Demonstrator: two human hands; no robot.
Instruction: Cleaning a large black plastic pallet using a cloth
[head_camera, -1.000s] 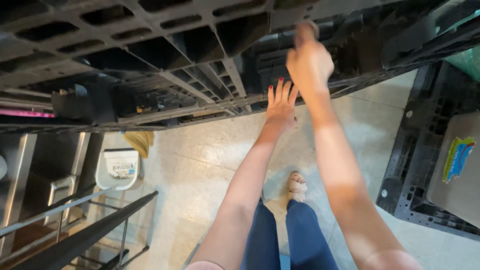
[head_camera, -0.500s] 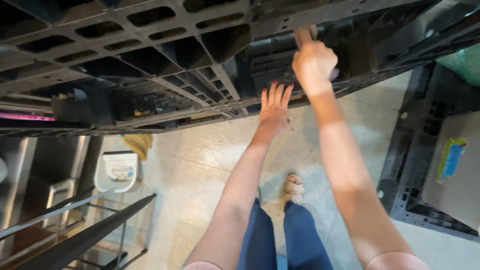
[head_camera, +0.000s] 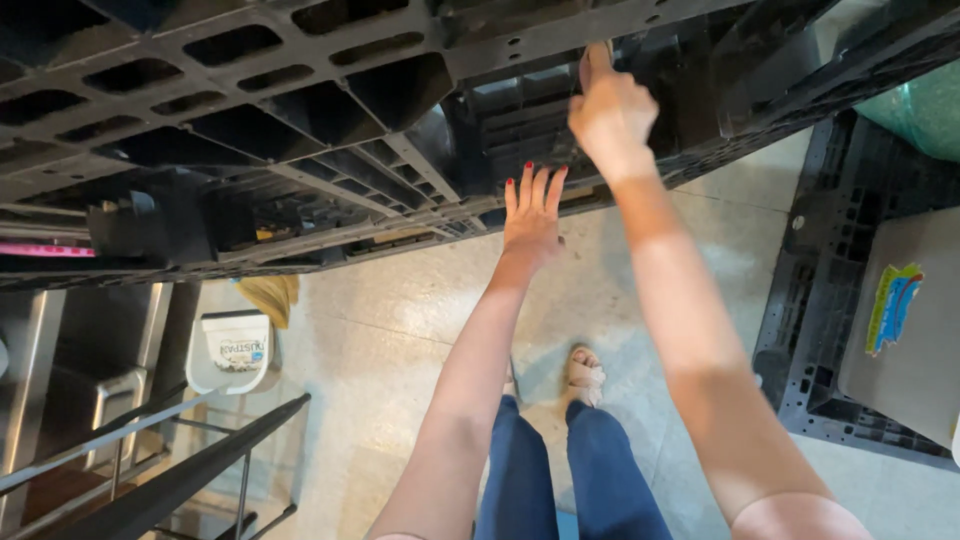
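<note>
fingers: right hand (head_camera: 612, 112) curled shut around a rib of the black pallet (head_camera: 300, 90), knuckles toward the camera, one finger poking up past the rib. Left hand (head_camera: 532, 215) flat and open, fingers (head_camera: 528, 182) spread, red nails, tips touching the pallet's lower edge.
pallet: stands on edge, tilted toward the camera, fills the top of the head view from the left border to the right. Open grid underside faces us.
pallet vs fingers: right fingers wrap a rib deep in the grid, near the middle-right. Left fingertips sit lower and to the left of that, at the bottom rim; palm clear of it.
arms: both bare, stretched forward. Right reaches higher than left.
second pallet: (head_camera: 830, 300) flat on the floor at right, well apart from both hands. Grey board (head_camera: 915, 340) with a coloured sticker lies on it.
floor: pale tiles (head_camera: 400, 330). Blue jeans (head_camera: 560, 470) and a sandalled foot (head_camera: 585, 372) below the arms.
left side: white tub (head_camera: 232, 348) on the floor, yellow cloth (head_camera: 270, 295) just beside it, dark metal rail (head_camera: 190, 470) nearer the camera.
top right: green bag (head_camera: 920, 105), cut by the frame edge.
</note>
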